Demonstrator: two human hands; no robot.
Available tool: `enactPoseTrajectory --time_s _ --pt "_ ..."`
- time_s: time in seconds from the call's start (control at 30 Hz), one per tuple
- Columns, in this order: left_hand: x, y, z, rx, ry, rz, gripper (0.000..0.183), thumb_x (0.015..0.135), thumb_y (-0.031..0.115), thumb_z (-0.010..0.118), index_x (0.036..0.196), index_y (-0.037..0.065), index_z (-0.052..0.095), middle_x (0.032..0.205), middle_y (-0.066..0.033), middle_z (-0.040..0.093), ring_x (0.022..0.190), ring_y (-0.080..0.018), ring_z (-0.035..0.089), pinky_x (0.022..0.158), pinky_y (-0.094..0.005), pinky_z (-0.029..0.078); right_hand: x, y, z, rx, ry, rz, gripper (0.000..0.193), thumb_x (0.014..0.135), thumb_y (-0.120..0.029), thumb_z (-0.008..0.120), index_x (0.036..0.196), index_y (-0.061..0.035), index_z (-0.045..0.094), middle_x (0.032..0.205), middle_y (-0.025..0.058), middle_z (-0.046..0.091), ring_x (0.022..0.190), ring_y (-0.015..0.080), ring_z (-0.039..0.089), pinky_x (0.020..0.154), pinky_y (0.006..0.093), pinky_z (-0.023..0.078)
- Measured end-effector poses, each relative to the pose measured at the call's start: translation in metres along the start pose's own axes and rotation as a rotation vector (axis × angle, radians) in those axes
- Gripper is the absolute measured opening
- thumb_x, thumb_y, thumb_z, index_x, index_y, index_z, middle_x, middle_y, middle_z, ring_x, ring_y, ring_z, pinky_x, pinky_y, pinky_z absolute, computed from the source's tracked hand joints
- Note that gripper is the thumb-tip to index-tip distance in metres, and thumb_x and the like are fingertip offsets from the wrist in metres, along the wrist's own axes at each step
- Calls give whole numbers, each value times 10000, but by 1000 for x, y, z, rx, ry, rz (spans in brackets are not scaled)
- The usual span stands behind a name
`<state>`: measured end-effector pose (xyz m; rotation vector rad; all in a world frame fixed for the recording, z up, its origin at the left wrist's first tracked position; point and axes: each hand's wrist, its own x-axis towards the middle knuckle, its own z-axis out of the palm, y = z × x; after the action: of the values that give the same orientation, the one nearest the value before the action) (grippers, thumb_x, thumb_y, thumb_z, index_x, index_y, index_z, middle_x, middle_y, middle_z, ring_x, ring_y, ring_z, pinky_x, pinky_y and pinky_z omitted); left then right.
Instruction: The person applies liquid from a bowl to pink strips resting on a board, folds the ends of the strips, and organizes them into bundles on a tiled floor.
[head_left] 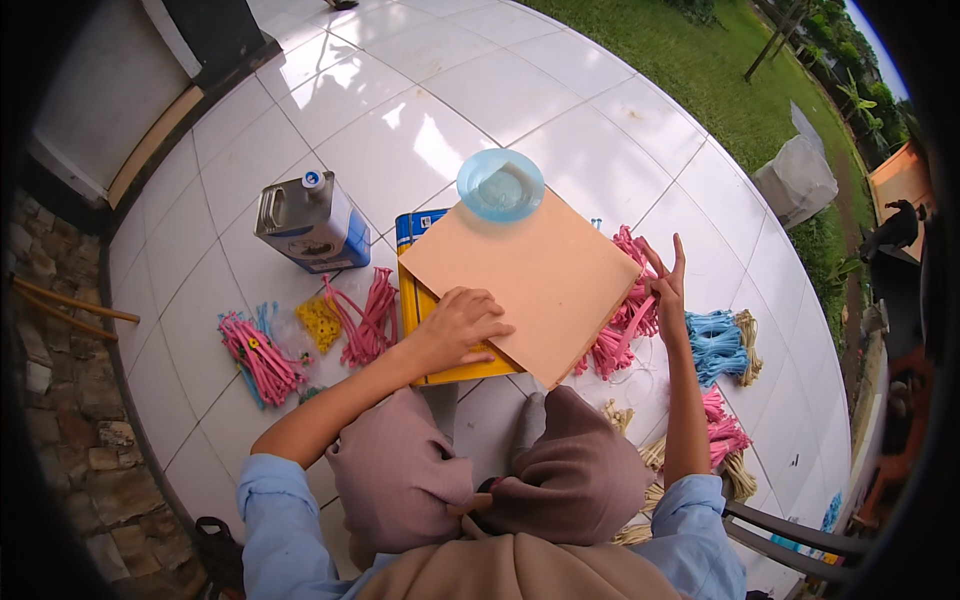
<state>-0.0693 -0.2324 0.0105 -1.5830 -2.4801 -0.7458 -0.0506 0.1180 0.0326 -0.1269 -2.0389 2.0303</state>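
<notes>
A flat tan board (530, 270) lies over a yellow and blue tin (425, 375) in front of my knees. My left hand (465, 325) rests on the board's near left edge, fingers loosely spread, holding nothing. At the board's far edge sits a translucent blue bowl (468, 186) with something pale inside. Beyond the right corner my right hand (668, 290) is raised beside a pile of pink cords (612, 355). Its thumb and a finger pinch toward a pink cord, while other fingers stretch up. The exact grip is small and partly hidden.
A metal can (315, 225) with a blue and white cap stands at the left. Near it lie pink bundles (262, 360) and a yellow piece (318, 322). Blue bundles (716, 345) and cream bundles (740, 480) lie on the right. A white sack (795, 190) stands by the grass.
</notes>
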Motion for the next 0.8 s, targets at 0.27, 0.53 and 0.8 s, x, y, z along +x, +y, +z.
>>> enactPoseTrajectory --time_s 0.27,0.53,0.8 --pt "-14 2 -9 5 -8 -58 420 687 350 723 1053 184 600 1100 -33 510 1127 -245 439 977 -431 323 4 16 7 -85 -64 253 836 724 39 353 1445 -163 -18 1200 213 554 478 29 368 404 154 299" --pt "-47 0 -10 -37 40 -282 271 773 324 672 902 143 517 1046 -67 437 1180 -259 390 1063 -554 179 -76 25 30 -12 -24 167 807 784 83 356 1448 -202 -4 1217 220 543 522 22 381 481 143 341" --pt "-70 -15 -10 -46 161 -402 487 743 269 665 1137 99 434 1332 -178 259 1320 -409 140 1079 -548 115 -128 26 55 11 -19 136 763 844 68 356 1438 -169 -60 1239 167 548 550 25 404 510 145 325"
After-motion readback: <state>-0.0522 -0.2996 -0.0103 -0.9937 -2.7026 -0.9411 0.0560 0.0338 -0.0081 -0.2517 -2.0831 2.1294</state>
